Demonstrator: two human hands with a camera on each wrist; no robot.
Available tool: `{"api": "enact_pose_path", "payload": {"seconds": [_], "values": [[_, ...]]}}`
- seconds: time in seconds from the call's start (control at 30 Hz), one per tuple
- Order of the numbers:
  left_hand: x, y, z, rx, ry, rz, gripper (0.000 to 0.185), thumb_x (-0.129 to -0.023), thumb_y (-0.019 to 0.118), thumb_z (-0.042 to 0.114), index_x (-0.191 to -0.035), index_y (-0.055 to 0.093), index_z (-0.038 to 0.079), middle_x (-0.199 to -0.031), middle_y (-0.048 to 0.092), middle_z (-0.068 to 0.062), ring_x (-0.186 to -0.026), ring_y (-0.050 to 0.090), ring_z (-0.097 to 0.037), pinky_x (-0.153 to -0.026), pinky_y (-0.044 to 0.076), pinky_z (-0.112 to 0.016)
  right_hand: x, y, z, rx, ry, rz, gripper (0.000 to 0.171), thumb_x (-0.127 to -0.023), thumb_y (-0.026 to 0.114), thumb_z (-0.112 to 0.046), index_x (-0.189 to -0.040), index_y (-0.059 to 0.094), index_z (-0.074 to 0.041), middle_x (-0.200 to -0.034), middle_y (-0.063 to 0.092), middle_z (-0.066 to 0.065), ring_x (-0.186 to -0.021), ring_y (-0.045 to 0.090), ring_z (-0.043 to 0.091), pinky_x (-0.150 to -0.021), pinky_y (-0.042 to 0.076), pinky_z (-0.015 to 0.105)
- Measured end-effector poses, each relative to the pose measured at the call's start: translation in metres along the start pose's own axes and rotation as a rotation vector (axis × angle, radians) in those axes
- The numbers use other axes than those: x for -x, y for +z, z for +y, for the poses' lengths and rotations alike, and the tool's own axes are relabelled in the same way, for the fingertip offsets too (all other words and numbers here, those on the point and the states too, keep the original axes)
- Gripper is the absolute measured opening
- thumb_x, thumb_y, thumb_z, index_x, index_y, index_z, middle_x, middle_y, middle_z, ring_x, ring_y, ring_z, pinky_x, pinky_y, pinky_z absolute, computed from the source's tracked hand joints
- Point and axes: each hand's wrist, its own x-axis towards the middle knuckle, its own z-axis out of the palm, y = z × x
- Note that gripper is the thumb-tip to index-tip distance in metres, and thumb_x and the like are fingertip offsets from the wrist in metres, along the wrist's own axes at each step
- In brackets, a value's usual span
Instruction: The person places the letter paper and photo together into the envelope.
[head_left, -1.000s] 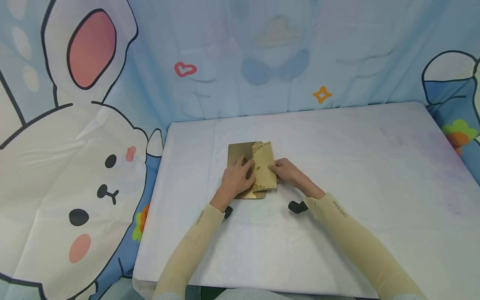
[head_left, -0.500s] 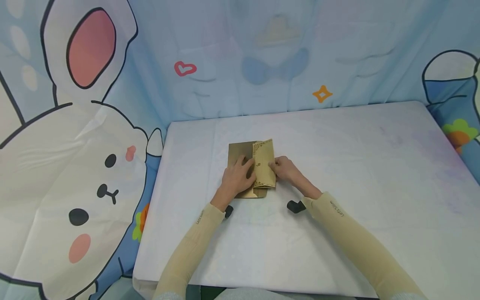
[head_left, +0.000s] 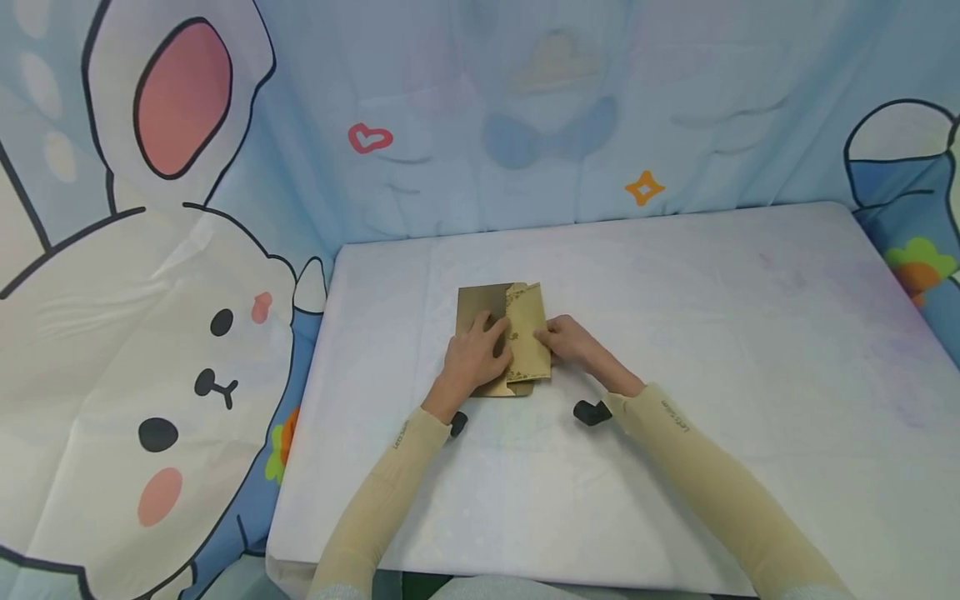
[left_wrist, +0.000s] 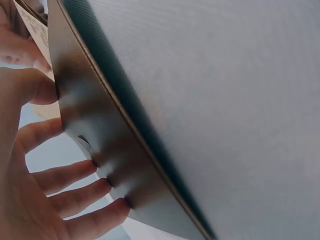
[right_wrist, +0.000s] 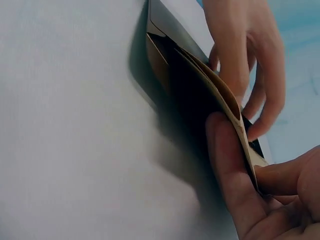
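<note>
A brownish-gold envelope (head_left: 480,297) lies on the white table, its surface shiny in the left wrist view. My left hand (head_left: 471,357) rests on it with fingers spread, the fingertips pressing its face. At its right side, a folded pale-gold card (head_left: 531,333) with dark ornamental print overlaps the envelope's edge. My right hand (head_left: 572,340) pinches this card's right edge, thumb on top and fingers beneath. In the right wrist view the card's layered edges (right_wrist: 212,85) gape slightly beside the envelope's opened side. How far the card reaches inside is hidden.
The white-covered table (head_left: 675,333) extends around the hands. Blue printed cloth (head_left: 450,192) hangs behind it, and a rabbit print (head_left: 97,350) covers the left side. Dark wrist-camera mounts (head_left: 592,413) sit near the cuffs.
The card's top tipped up and turned slightly about half a second ago, then came back down. My right hand has shifted slightly left with it; my left hand stays in place.
</note>
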Motion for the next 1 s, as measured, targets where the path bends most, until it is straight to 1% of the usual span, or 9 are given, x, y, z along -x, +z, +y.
{"api": "enact_pose_path", "payload": {"seconds": [0.1, 0.23, 0.53, 0.63, 0.77, 0.9, 1.0], "values": [[0.0, 0.001, -0.001, 0.01, -0.004, -0.006, 0.045, -0.104, 0.044, 0.037, -0.148, 0.049, 0.027, -0.152, 0.043, -0.013, -0.107, 0.065, -0.032, -0.08, 0.057, -0.047, -0.002, 0.006, -0.003, -0.018, -0.006, 0.021, 0.034, -0.107, 0.045, -0.018, -0.106, 0.066, 0.009, -0.072, 0.068, 0.006, -0.058, 0.058, 0.01, -0.058, 0.047, 0.024], [-0.001, 0.001, 0.0, 0.016, -0.008, -0.004, 0.045, -0.103, 0.045, 0.037, -0.148, 0.049, 0.027, -0.152, 0.044, -0.012, -0.111, 0.064, -0.032, -0.081, 0.057, -0.048, -0.004, 0.013, -0.008, -0.02, -0.031, 0.037, 0.035, -0.107, 0.044, -0.018, -0.105, 0.066, 0.009, -0.074, 0.069, 0.008, -0.058, 0.059, 0.01, -0.057, 0.047, 0.025], [0.0, 0.0, -0.001, 0.005, -0.002, 0.002, 0.047, -0.103, 0.047, 0.037, -0.149, 0.049, 0.026, -0.151, 0.045, -0.013, -0.111, 0.064, -0.031, -0.08, 0.058, -0.047, -0.011, 0.016, -0.012, -0.041, -0.033, -0.022, 0.035, -0.108, 0.042, -0.019, -0.107, 0.064, 0.009, -0.077, 0.071, 0.008, -0.059, 0.062, 0.007, -0.059, 0.049, 0.023], [-0.001, 0.0, -0.001, 0.003, -0.003, 0.006, 0.048, -0.102, 0.048, 0.037, -0.149, 0.049, 0.026, -0.151, 0.046, -0.013, -0.115, 0.063, -0.031, -0.08, 0.058, -0.047, -0.013, 0.016, -0.013, -0.056, -0.018, -0.044, 0.036, -0.109, 0.042, -0.02, -0.106, 0.063, 0.008, -0.078, 0.071, 0.009, -0.06, 0.063, 0.007, -0.059, 0.05, 0.023], [-0.001, 0.001, -0.001, 0.009, -0.004, 0.001, 0.048, -0.102, 0.048, 0.038, -0.149, 0.049, 0.026, -0.151, 0.046, -0.012, -0.121, 0.06, -0.031, -0.081, 0.058, -0.047, -0.016, 0.017, -0.017, -0.071, -0.01, -0.076, 0.037, -0.109, 0.039, -0.019, -0.11, 0.062, 0.01, -0.081, 0.073, 0.01, -0.061, 0.066, 0.007, -0.061, 0.053, 0.022], [-0.001, 0.001, -0.001, 0.016, 0.003, 0.013, 0.047, -0.101, 0.049, 0.037, -0.148, 0.05, 0.026, -0.149, 0.047, -0.012, -0.12, 0.06, -0.029, -0.079, 0.058, -0.046, -0.018, 0.019, -0.021, -0.073, -0.018, -0.109, 0.041, -0.11, 0.034, -0.018, -0.113, 0.06, 0.014, -0.081, 0.074, 0.014, -0.061, 0.069, 0.009, -0.062, 0.057, 0.025], [0.0, 0.001, -0.002, 0.008, 0.011, 0.031, 0.047, -0.101, 0.05, 0.036, -0.147, 0.051, 0.025, -0.147, 0.048, -0.012, -0.116, 0.062, -0.028, -0.076, 0.058, -0.044, -0.018, 0.021, -0.024, -0.081, -0.007, -0.117, 0.044, -0.11, 0.029, -0.019, -0.112, 0.059, 0.013, -0.075, 0.072, 0.013, -0.058, 0.069, 0.011, -0.061, 0.058, 0.027]]}}
